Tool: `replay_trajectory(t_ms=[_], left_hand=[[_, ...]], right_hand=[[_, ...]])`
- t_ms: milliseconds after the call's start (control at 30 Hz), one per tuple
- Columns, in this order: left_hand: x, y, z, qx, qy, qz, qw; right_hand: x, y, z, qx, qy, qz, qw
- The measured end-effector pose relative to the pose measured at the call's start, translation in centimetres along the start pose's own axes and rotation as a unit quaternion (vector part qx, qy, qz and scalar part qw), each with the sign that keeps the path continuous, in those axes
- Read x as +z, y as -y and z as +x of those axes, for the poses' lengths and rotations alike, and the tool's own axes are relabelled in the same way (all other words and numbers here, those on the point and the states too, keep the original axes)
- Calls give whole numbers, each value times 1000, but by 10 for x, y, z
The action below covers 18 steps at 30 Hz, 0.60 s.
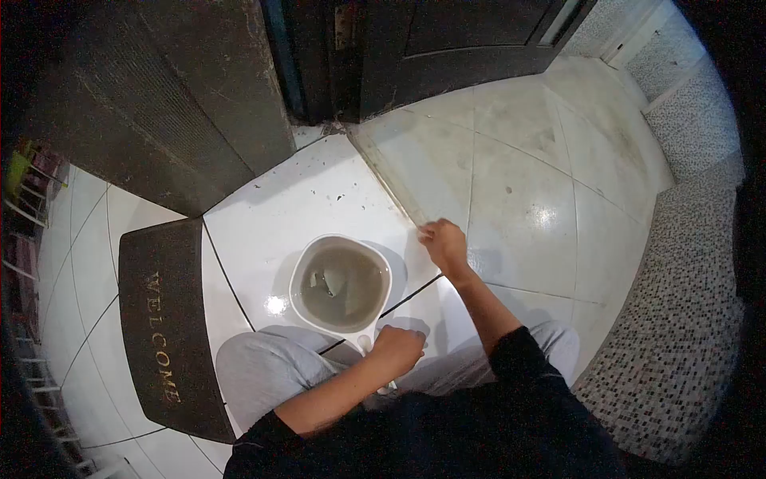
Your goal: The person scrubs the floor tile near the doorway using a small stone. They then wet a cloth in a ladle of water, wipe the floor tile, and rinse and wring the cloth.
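A white tub (299,307) of cloudy grey water stands on the white floor tiles, with pale pieces in the water. My left hand (396,351) is closed just below the tub's near rim, beside a small white object (365,343) on the floor; whatever its fingers hold is hidden. To the right of the tub, my right hand (444,244) is closed at the raised edge (387,184) between the two floor areas. Its fingertips touch or hover over that edge, and anything between them is too small to make out.
A dark mat (159,319) reading WELCOME lies at the left. Dark doors (447,48) stand at the back, above dark specks (339,196) on the tiles. A mosaic-patterned surface (662,343) runs along the right. Chairs (28,191) show at the far left.
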<state>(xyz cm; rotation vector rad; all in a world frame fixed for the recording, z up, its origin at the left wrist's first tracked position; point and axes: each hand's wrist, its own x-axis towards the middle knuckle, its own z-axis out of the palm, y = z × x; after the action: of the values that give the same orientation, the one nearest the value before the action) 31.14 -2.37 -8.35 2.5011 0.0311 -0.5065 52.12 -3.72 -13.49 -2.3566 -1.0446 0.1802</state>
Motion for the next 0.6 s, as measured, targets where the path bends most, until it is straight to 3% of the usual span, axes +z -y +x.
replay_trajectory(t_ms=[33, 133, 367, 600], left_hand=[[3, 0, 1, -1, -2, -2, 1000], [9, 1, 1, 2, -42, -10, 999], [7, 2, -1, 17, -23, 5, 1000], [14, 6, 1, 25, -32, -13, 999]], right_hand=[[-5, -8, -11, -14, 22, -32, 999], [-24, -24, -40, 66, 93, -16, 993], [5, -2, 2, 60, 14, 11, 998], [-8, -27, -26, 30, 35, 31, 998]])
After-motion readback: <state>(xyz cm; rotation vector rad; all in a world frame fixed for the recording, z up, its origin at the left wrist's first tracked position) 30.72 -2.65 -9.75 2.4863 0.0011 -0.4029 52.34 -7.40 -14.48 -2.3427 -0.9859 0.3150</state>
